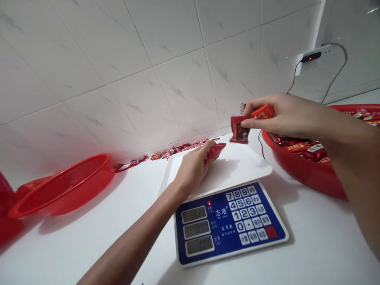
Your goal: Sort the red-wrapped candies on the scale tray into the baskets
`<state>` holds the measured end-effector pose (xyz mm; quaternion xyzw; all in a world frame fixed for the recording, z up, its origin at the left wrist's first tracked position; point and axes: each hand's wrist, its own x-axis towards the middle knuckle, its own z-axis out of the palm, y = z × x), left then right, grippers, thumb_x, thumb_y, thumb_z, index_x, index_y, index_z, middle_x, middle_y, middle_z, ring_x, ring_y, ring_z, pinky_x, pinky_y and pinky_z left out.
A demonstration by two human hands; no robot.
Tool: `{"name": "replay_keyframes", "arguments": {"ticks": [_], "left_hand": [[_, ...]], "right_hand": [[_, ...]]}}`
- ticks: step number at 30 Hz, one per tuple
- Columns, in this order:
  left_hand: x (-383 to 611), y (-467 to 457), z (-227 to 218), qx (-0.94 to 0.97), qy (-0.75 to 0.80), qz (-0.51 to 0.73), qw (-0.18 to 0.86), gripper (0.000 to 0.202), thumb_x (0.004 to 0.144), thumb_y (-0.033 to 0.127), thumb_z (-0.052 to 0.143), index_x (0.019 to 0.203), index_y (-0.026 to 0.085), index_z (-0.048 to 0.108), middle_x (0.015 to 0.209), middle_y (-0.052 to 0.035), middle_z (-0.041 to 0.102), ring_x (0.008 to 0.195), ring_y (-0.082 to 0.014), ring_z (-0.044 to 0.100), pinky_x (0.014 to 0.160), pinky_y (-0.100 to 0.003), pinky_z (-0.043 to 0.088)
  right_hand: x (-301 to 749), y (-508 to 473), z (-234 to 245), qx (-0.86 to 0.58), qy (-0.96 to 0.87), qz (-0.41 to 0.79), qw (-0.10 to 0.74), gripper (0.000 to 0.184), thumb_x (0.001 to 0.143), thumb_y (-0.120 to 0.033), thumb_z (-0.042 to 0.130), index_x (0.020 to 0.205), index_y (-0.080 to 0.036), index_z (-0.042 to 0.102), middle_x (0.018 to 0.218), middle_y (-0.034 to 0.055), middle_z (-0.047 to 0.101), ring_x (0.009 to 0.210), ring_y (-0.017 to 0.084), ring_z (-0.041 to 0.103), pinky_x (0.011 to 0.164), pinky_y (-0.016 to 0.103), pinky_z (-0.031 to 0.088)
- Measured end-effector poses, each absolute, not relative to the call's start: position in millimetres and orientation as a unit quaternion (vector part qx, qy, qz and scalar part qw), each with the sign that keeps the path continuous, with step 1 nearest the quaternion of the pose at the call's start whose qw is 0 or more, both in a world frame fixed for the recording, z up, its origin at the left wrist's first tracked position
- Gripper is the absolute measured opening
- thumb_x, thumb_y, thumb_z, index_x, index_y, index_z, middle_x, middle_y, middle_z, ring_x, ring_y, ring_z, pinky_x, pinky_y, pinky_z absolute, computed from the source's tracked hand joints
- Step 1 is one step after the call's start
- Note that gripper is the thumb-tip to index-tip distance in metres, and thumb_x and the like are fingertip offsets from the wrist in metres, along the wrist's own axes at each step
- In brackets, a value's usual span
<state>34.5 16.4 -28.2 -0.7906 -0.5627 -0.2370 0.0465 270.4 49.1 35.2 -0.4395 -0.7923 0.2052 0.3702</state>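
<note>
"What are the hands doing?"

"The right hand (285,114) pinches a dark red sweet packet (239,130) and an orange-red packet (263,112) in the air above the scale. The left hand (192,171) clasps a red packet (214,152) over the white scale platform (240,166); I can't quite tell whether that packet touches it."

"And further out?"

"The electronic scale (230,223) sits just in front of the left hand. A red basin (299,168) of wrapped sweets (297,147) stands to the right, a tilted red plastic basin (61,186) lies left, and a row of loose sweets (178,149) runs along the tiled wall (178,79) at the back of the worktop (323,237)."
</note>
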Motion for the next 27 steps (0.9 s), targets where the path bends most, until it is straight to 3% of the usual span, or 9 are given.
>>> {"name": "replay_keyframes", "arguments": {"ticks": [3, 16, 18, 23, 27], "left_hand": [[28, 19, -24, -0.745, -0.594, -0.303, -0.012, 0.031, 0.087, 0.026, 0.057, 0.117, 0.027, 0.052, 0.079, -0.0012, 0.069, 0.067, -0.0205, 0.062, 0.063, -0.031, 0.044], [19, 19, -14, -0.688, -0.615, -0.383, 0.021, 0.033, 0.083, 0.027, 0.062, 0.114, 0.027, 0.051, 0.084, 0.0002, 0.068, 0.066, -0.017, 0.061, 0.064, -0.03, 0.048], [16, 19, -10, -0.673, -0.607, -0.42, -0.049, 0.036, 0.08, 0.031, 0.067, 0.111, 0.026, 0.051, 0.08, 0.0018, 0.066, 0.063, -0.0161, 0.061, 0.06, -0.028, 0.049], [-9, 6, -5, -0.561, -0.561, -0.502, -0.343, 0.05, 0.069, 0.038, 0.08, 0.104, 0.022, 0.049, 0.069, 0.0017, 0.063, 0.049, -0.0148, 0.059, 0.043, -0.024, 0.048], [-27, -19, -9, -0.477, -0.586, -0.53, -0.385, 0.051, 0.064, 0.039, 0.085, 0.099, 0.018, 0.053, 0.068, -0.0013, 0.064, 0.049, -0.0137, 0.059, 0.041, -0.022, 0.048]], "right_hand": [[264, 49, 34, -0.445, -0.808, 0.192, 0.336, 0.013, 0.083, -0.035, 0.064, 0.081, -0.022, 0.065, 0.053, -0.0035, 0.047, 0.042, 0.008, 0.038, 0.042, 0.026, 0.026], [248, 46, 29, -0.439, -0.805, 0.196, 0.348, 0.009, 0.08, -0.029, 0.066, 0.078, -0.022, 0.064, 0.065, -0.0008, 0.06, 0.048, 0.009, 0.046, 0.045, 0.024, 0.032], [249, 47, 29, -0.425, -0.812, 0.193, 0.351, 0.01, 0.081, -0.03, 0.066, 0.078, -0.022, 0.064, 0.064, -0.0012, 0.06, 0.049, 0.009, 0.045, 0.046, 0.024, 0.031], [248, 48, 29, -0.432, -0.809, 0.194, 0.349, 0.01, 0.083, -0.032, 0.065, 0.081, -0.022, 0.065, 0.061, -0.002, 0.057, 0.047, 0.009, 0.045, 0.045, 0.024, 0.028], [241, 48, 27, -0.455, -0.801, 0.184, 0.343, 0.011, 0.082, -0.033, 0.065, 0.08, -0.022, 0.066, 0.062, -0.0016, 0.059, 0.045, 0.01, 0.047, 0.043, 0.024, 0.03]]}}
